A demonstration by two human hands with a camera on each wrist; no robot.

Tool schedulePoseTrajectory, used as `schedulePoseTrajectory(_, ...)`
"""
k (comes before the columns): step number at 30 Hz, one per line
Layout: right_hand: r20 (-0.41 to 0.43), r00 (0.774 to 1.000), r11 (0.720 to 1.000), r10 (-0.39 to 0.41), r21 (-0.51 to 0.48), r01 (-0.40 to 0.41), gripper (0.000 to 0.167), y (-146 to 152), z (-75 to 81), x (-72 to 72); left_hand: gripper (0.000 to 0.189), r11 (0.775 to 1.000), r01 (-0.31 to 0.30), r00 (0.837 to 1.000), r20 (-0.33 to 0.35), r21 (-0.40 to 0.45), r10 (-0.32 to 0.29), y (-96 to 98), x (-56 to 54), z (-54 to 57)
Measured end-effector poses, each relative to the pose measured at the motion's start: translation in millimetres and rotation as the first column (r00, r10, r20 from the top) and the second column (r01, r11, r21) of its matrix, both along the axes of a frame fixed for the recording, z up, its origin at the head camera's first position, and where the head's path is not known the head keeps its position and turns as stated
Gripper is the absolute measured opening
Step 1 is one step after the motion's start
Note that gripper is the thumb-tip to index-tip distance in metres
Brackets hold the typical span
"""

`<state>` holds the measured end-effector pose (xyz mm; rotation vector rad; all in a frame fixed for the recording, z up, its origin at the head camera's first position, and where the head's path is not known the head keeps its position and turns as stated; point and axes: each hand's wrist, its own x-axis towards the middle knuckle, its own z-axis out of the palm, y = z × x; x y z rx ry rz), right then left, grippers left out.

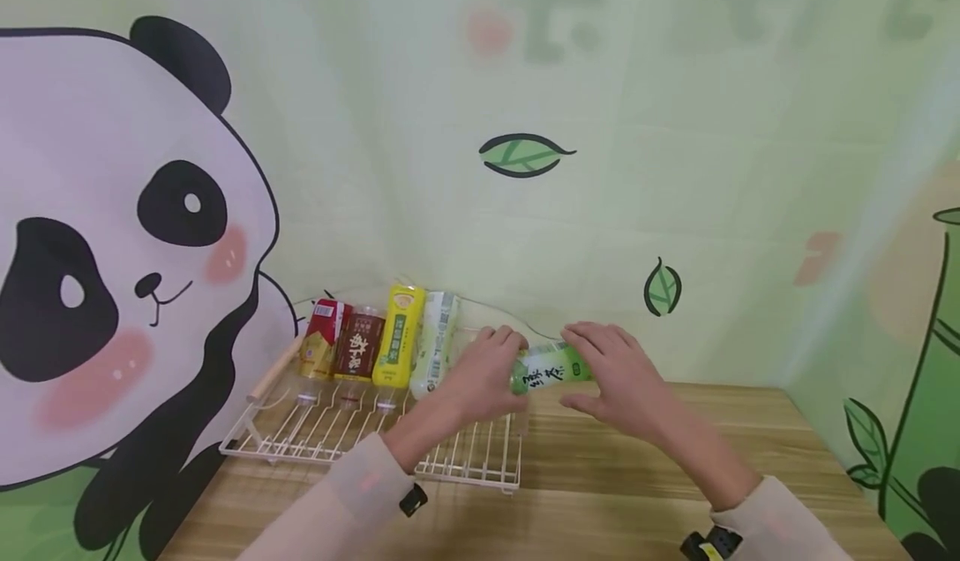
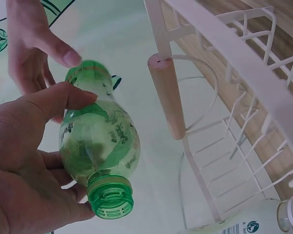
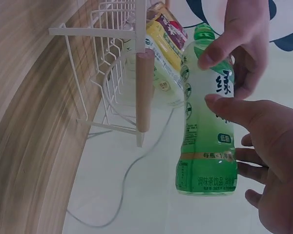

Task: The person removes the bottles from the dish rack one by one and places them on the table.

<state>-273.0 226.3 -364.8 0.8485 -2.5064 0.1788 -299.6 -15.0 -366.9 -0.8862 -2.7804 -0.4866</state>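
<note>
My left hand grips a green tea bottle around its upper body. The bottle has a pale green label with dark characters and is held sideways above the right side of a white wire rack. In the left wrist view, its green cap faces the camera, beside the left fingers. My right hand is at the base end, fingers loosely bent. The thumb crosses in front of the label in the right wrist view, but the head view shows a gap below it. Some right fingertips are partly hidden.
On the rack's left lie a red and gold drink, a brown-labelled bottle, a yellow bottle and a whitish bottle, side by side. The rack has wooden handles and stands on a wooden table before a panda-printed cloth.
</note>
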Motion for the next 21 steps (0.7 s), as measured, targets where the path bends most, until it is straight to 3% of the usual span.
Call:
schedulePoseTrajectory(9,0.046,0.999,1.000,-0.001,0.008,0.001,0.067,-3.1,-12.0,-6.4,0.070,0.996,0.083,0.996,-0.009,-0.029,-0.083,5.8,2.7,0.5)
schedulePoseTrajectory(21,0.050,0.999,1.000,0.014,-0.022,-0.013,0.060,-4.3,-17.8,-8.5,0.066,0.997,0.062,0.996,-0.063,-0.048,-0.065,10.6,1.7,-4.5)
